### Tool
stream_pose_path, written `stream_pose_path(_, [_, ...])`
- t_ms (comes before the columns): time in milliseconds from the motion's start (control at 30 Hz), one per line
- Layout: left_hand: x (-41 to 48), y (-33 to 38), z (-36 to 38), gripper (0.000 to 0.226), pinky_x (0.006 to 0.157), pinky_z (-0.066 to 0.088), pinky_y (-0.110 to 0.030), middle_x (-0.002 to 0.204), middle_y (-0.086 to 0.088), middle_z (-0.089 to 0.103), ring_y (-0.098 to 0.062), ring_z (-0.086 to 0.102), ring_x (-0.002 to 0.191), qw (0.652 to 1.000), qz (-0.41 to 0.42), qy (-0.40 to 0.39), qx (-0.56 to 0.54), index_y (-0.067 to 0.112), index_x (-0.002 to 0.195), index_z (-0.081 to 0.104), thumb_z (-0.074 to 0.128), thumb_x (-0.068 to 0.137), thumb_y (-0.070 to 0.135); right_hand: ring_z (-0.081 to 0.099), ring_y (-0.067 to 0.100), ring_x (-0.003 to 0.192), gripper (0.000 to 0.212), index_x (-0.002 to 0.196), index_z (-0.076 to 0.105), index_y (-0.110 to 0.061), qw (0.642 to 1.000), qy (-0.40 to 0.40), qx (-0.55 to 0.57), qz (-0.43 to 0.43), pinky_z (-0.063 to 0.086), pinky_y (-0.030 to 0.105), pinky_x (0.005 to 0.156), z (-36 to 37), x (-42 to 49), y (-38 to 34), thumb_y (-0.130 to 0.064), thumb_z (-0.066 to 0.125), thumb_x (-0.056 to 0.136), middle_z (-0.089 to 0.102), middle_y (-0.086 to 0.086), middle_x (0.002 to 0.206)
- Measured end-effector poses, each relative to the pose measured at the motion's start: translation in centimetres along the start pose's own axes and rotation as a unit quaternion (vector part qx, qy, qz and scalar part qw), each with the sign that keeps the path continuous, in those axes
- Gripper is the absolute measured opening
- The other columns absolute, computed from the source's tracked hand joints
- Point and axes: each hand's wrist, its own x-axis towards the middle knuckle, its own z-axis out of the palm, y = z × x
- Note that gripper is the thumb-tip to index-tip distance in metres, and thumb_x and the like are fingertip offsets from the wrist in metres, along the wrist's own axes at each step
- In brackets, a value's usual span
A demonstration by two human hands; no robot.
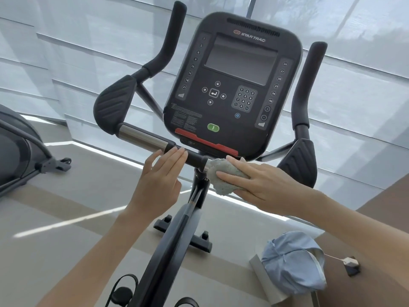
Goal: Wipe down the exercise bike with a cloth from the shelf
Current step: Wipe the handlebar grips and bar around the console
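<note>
1. Pale grey-green terry: a small crumpled cloth (228, 176) sits just to the five o'clock side of the middle of our view. It is pressed against the black crossbar (194, 157) of the exercise bike (174, 235), right where the bar meets the upright post.
2. Our right hand (261, 182) comes in from four o'clock and lies flat over the cloth. The fingers are straight and spread, pushing it onto the bar rather than curling round it. We cannot see the thumb clearly.
3. Our left hand (159, 173) reaches up from seven o'clock. It is wide and relaxed, holding nothing, with its fingertips resting on the crossbar just beside the end of a chrome sleeve (143, 136).
4. The bike's dark console (232, 89) fills the twelve o'clock area, its screen blank, with a handlebar horn rising on either side of it.
5. Elsewhere, a light blue cap (294, 267) lies at five o'clock near the lower edge. Part of a second machine (20, 156) shows at nine o'clock, and pale blinds (354, 96) run behind everything.
6. We judge the step in hand to be wiping the middle of the handlebar. The cloth is already fetched and at work, and most of the bike probably remains to be done.
7. The next move likely calls for sliding the cloth along the bar toward three o'clock or nine o'clock. It needs firm, even pressure from the flat fingers, and the left hand should lift clear if the cloth heads its way. Wrapping the cloth round the bar would reach its underside.
</note>
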Motion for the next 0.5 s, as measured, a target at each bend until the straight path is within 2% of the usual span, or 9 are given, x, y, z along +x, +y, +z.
stream_pose_path(100, [0.0, -0.2, -0.1, 0.053, 0.109, 0.030, -0.048, 0.137, -0.011, 0.052, -0.024, 0.044, 0.131, 1.000, 0.000, -0.006, -0.009, 0.002, 0.132, 0.052, 0.048, 0.079, 0.005, 0.043, 0.032, 0.123, 0.039, 0.136, 0.047, -0.025, 0.992, 0.065, -0.087, -0.069, 0.046, 0.044, 0.095, 0.9, 1.7, -0.9, -0.035, 0.036, 0.100, 0.036, 0.014, 0.147])
stream_pose_path(167, [-0.1, 0.0, -0.3, 0.054, 0.109, 0.031, -0.049, 0.137, -0.012, 0.052, -0.025, 0.044, 0.131, 1.000, -0.008, -0.004, -0.020, 0.001, 0.131, 0.052, 0.049, 0.078, 0.003, 0.047, 0.033, 0.120, 0.039, 0.134, 0.049, -0.025, 0.987, 0.083, -0.115, -0.076, 0.048, 0.041, 0.092, 1.2, 3.8, -1.8, -0.035, 0.036, 0.099, 0.040, 0.015, 0.145])
stream_pose_path(300, [-0.7, 0.4, -1.1, 0.057, 0.107, 0.034, -0.047, 0.139, -0.015, 0.049, -0.027, 0.041, 0.132, 0.997, -0.062, 0.017, -0.044, -0.001, 0.133, 0.049, 0.046, 0.076, 0.002, 0.049, 0.035, 0.122, 0.040, 0.136, 0.046, -0.026, 0.992, 0.065, -0.085, -0.063, 0.052, 0.043, 0.086, 0.6, 6.9, -2.5, -0.037, 0.039, 0.099, 0.040, 0.017, 0.144])
stream_pose_path(400, [-1.0, 0.8, -1.5, 0.058, 0.107, 0.035, -0.048, 0.140, -0.015, 0.047, -0.028, 0.040, 0.133, 0.995, -0.081, 0.018, -0.046, -0.001, 0.133, 0.047, 0.046, 0.076, 0.002, 0.033, 0.033, 0.133, 0.038, 0.135, 0.044, -0.035, 0.993, 0.013, -0.103, -0.061, 0.049, 0.042, 0.089, 0.7, 6.6, -2.1, -0.038, 0.031, 0.099, 0.021, 0.009, 0.154])
stream_pose_path(500, [-1.3, 1.5, -1.5, 0.056, 0.108, 0.034, -0.047, 0.141, -0.015, 0.046, -0.028, 0.039, 0.134, 0.995, -0.090, 0.010, -0.047, -0.001, 0.133, 0.048, 0.047, 0.077, 0.003, 0.031, 0.029, 0.127, 0.037, 0.120, 0.049, -0.037, 0.986, -0.018, -0.145, -0.079, 0.047, 0.035, 0.083, 0.9, 4.8, -1.6, -0.036, 0.022, 0.095, 0.000, 0.002, 0.157])
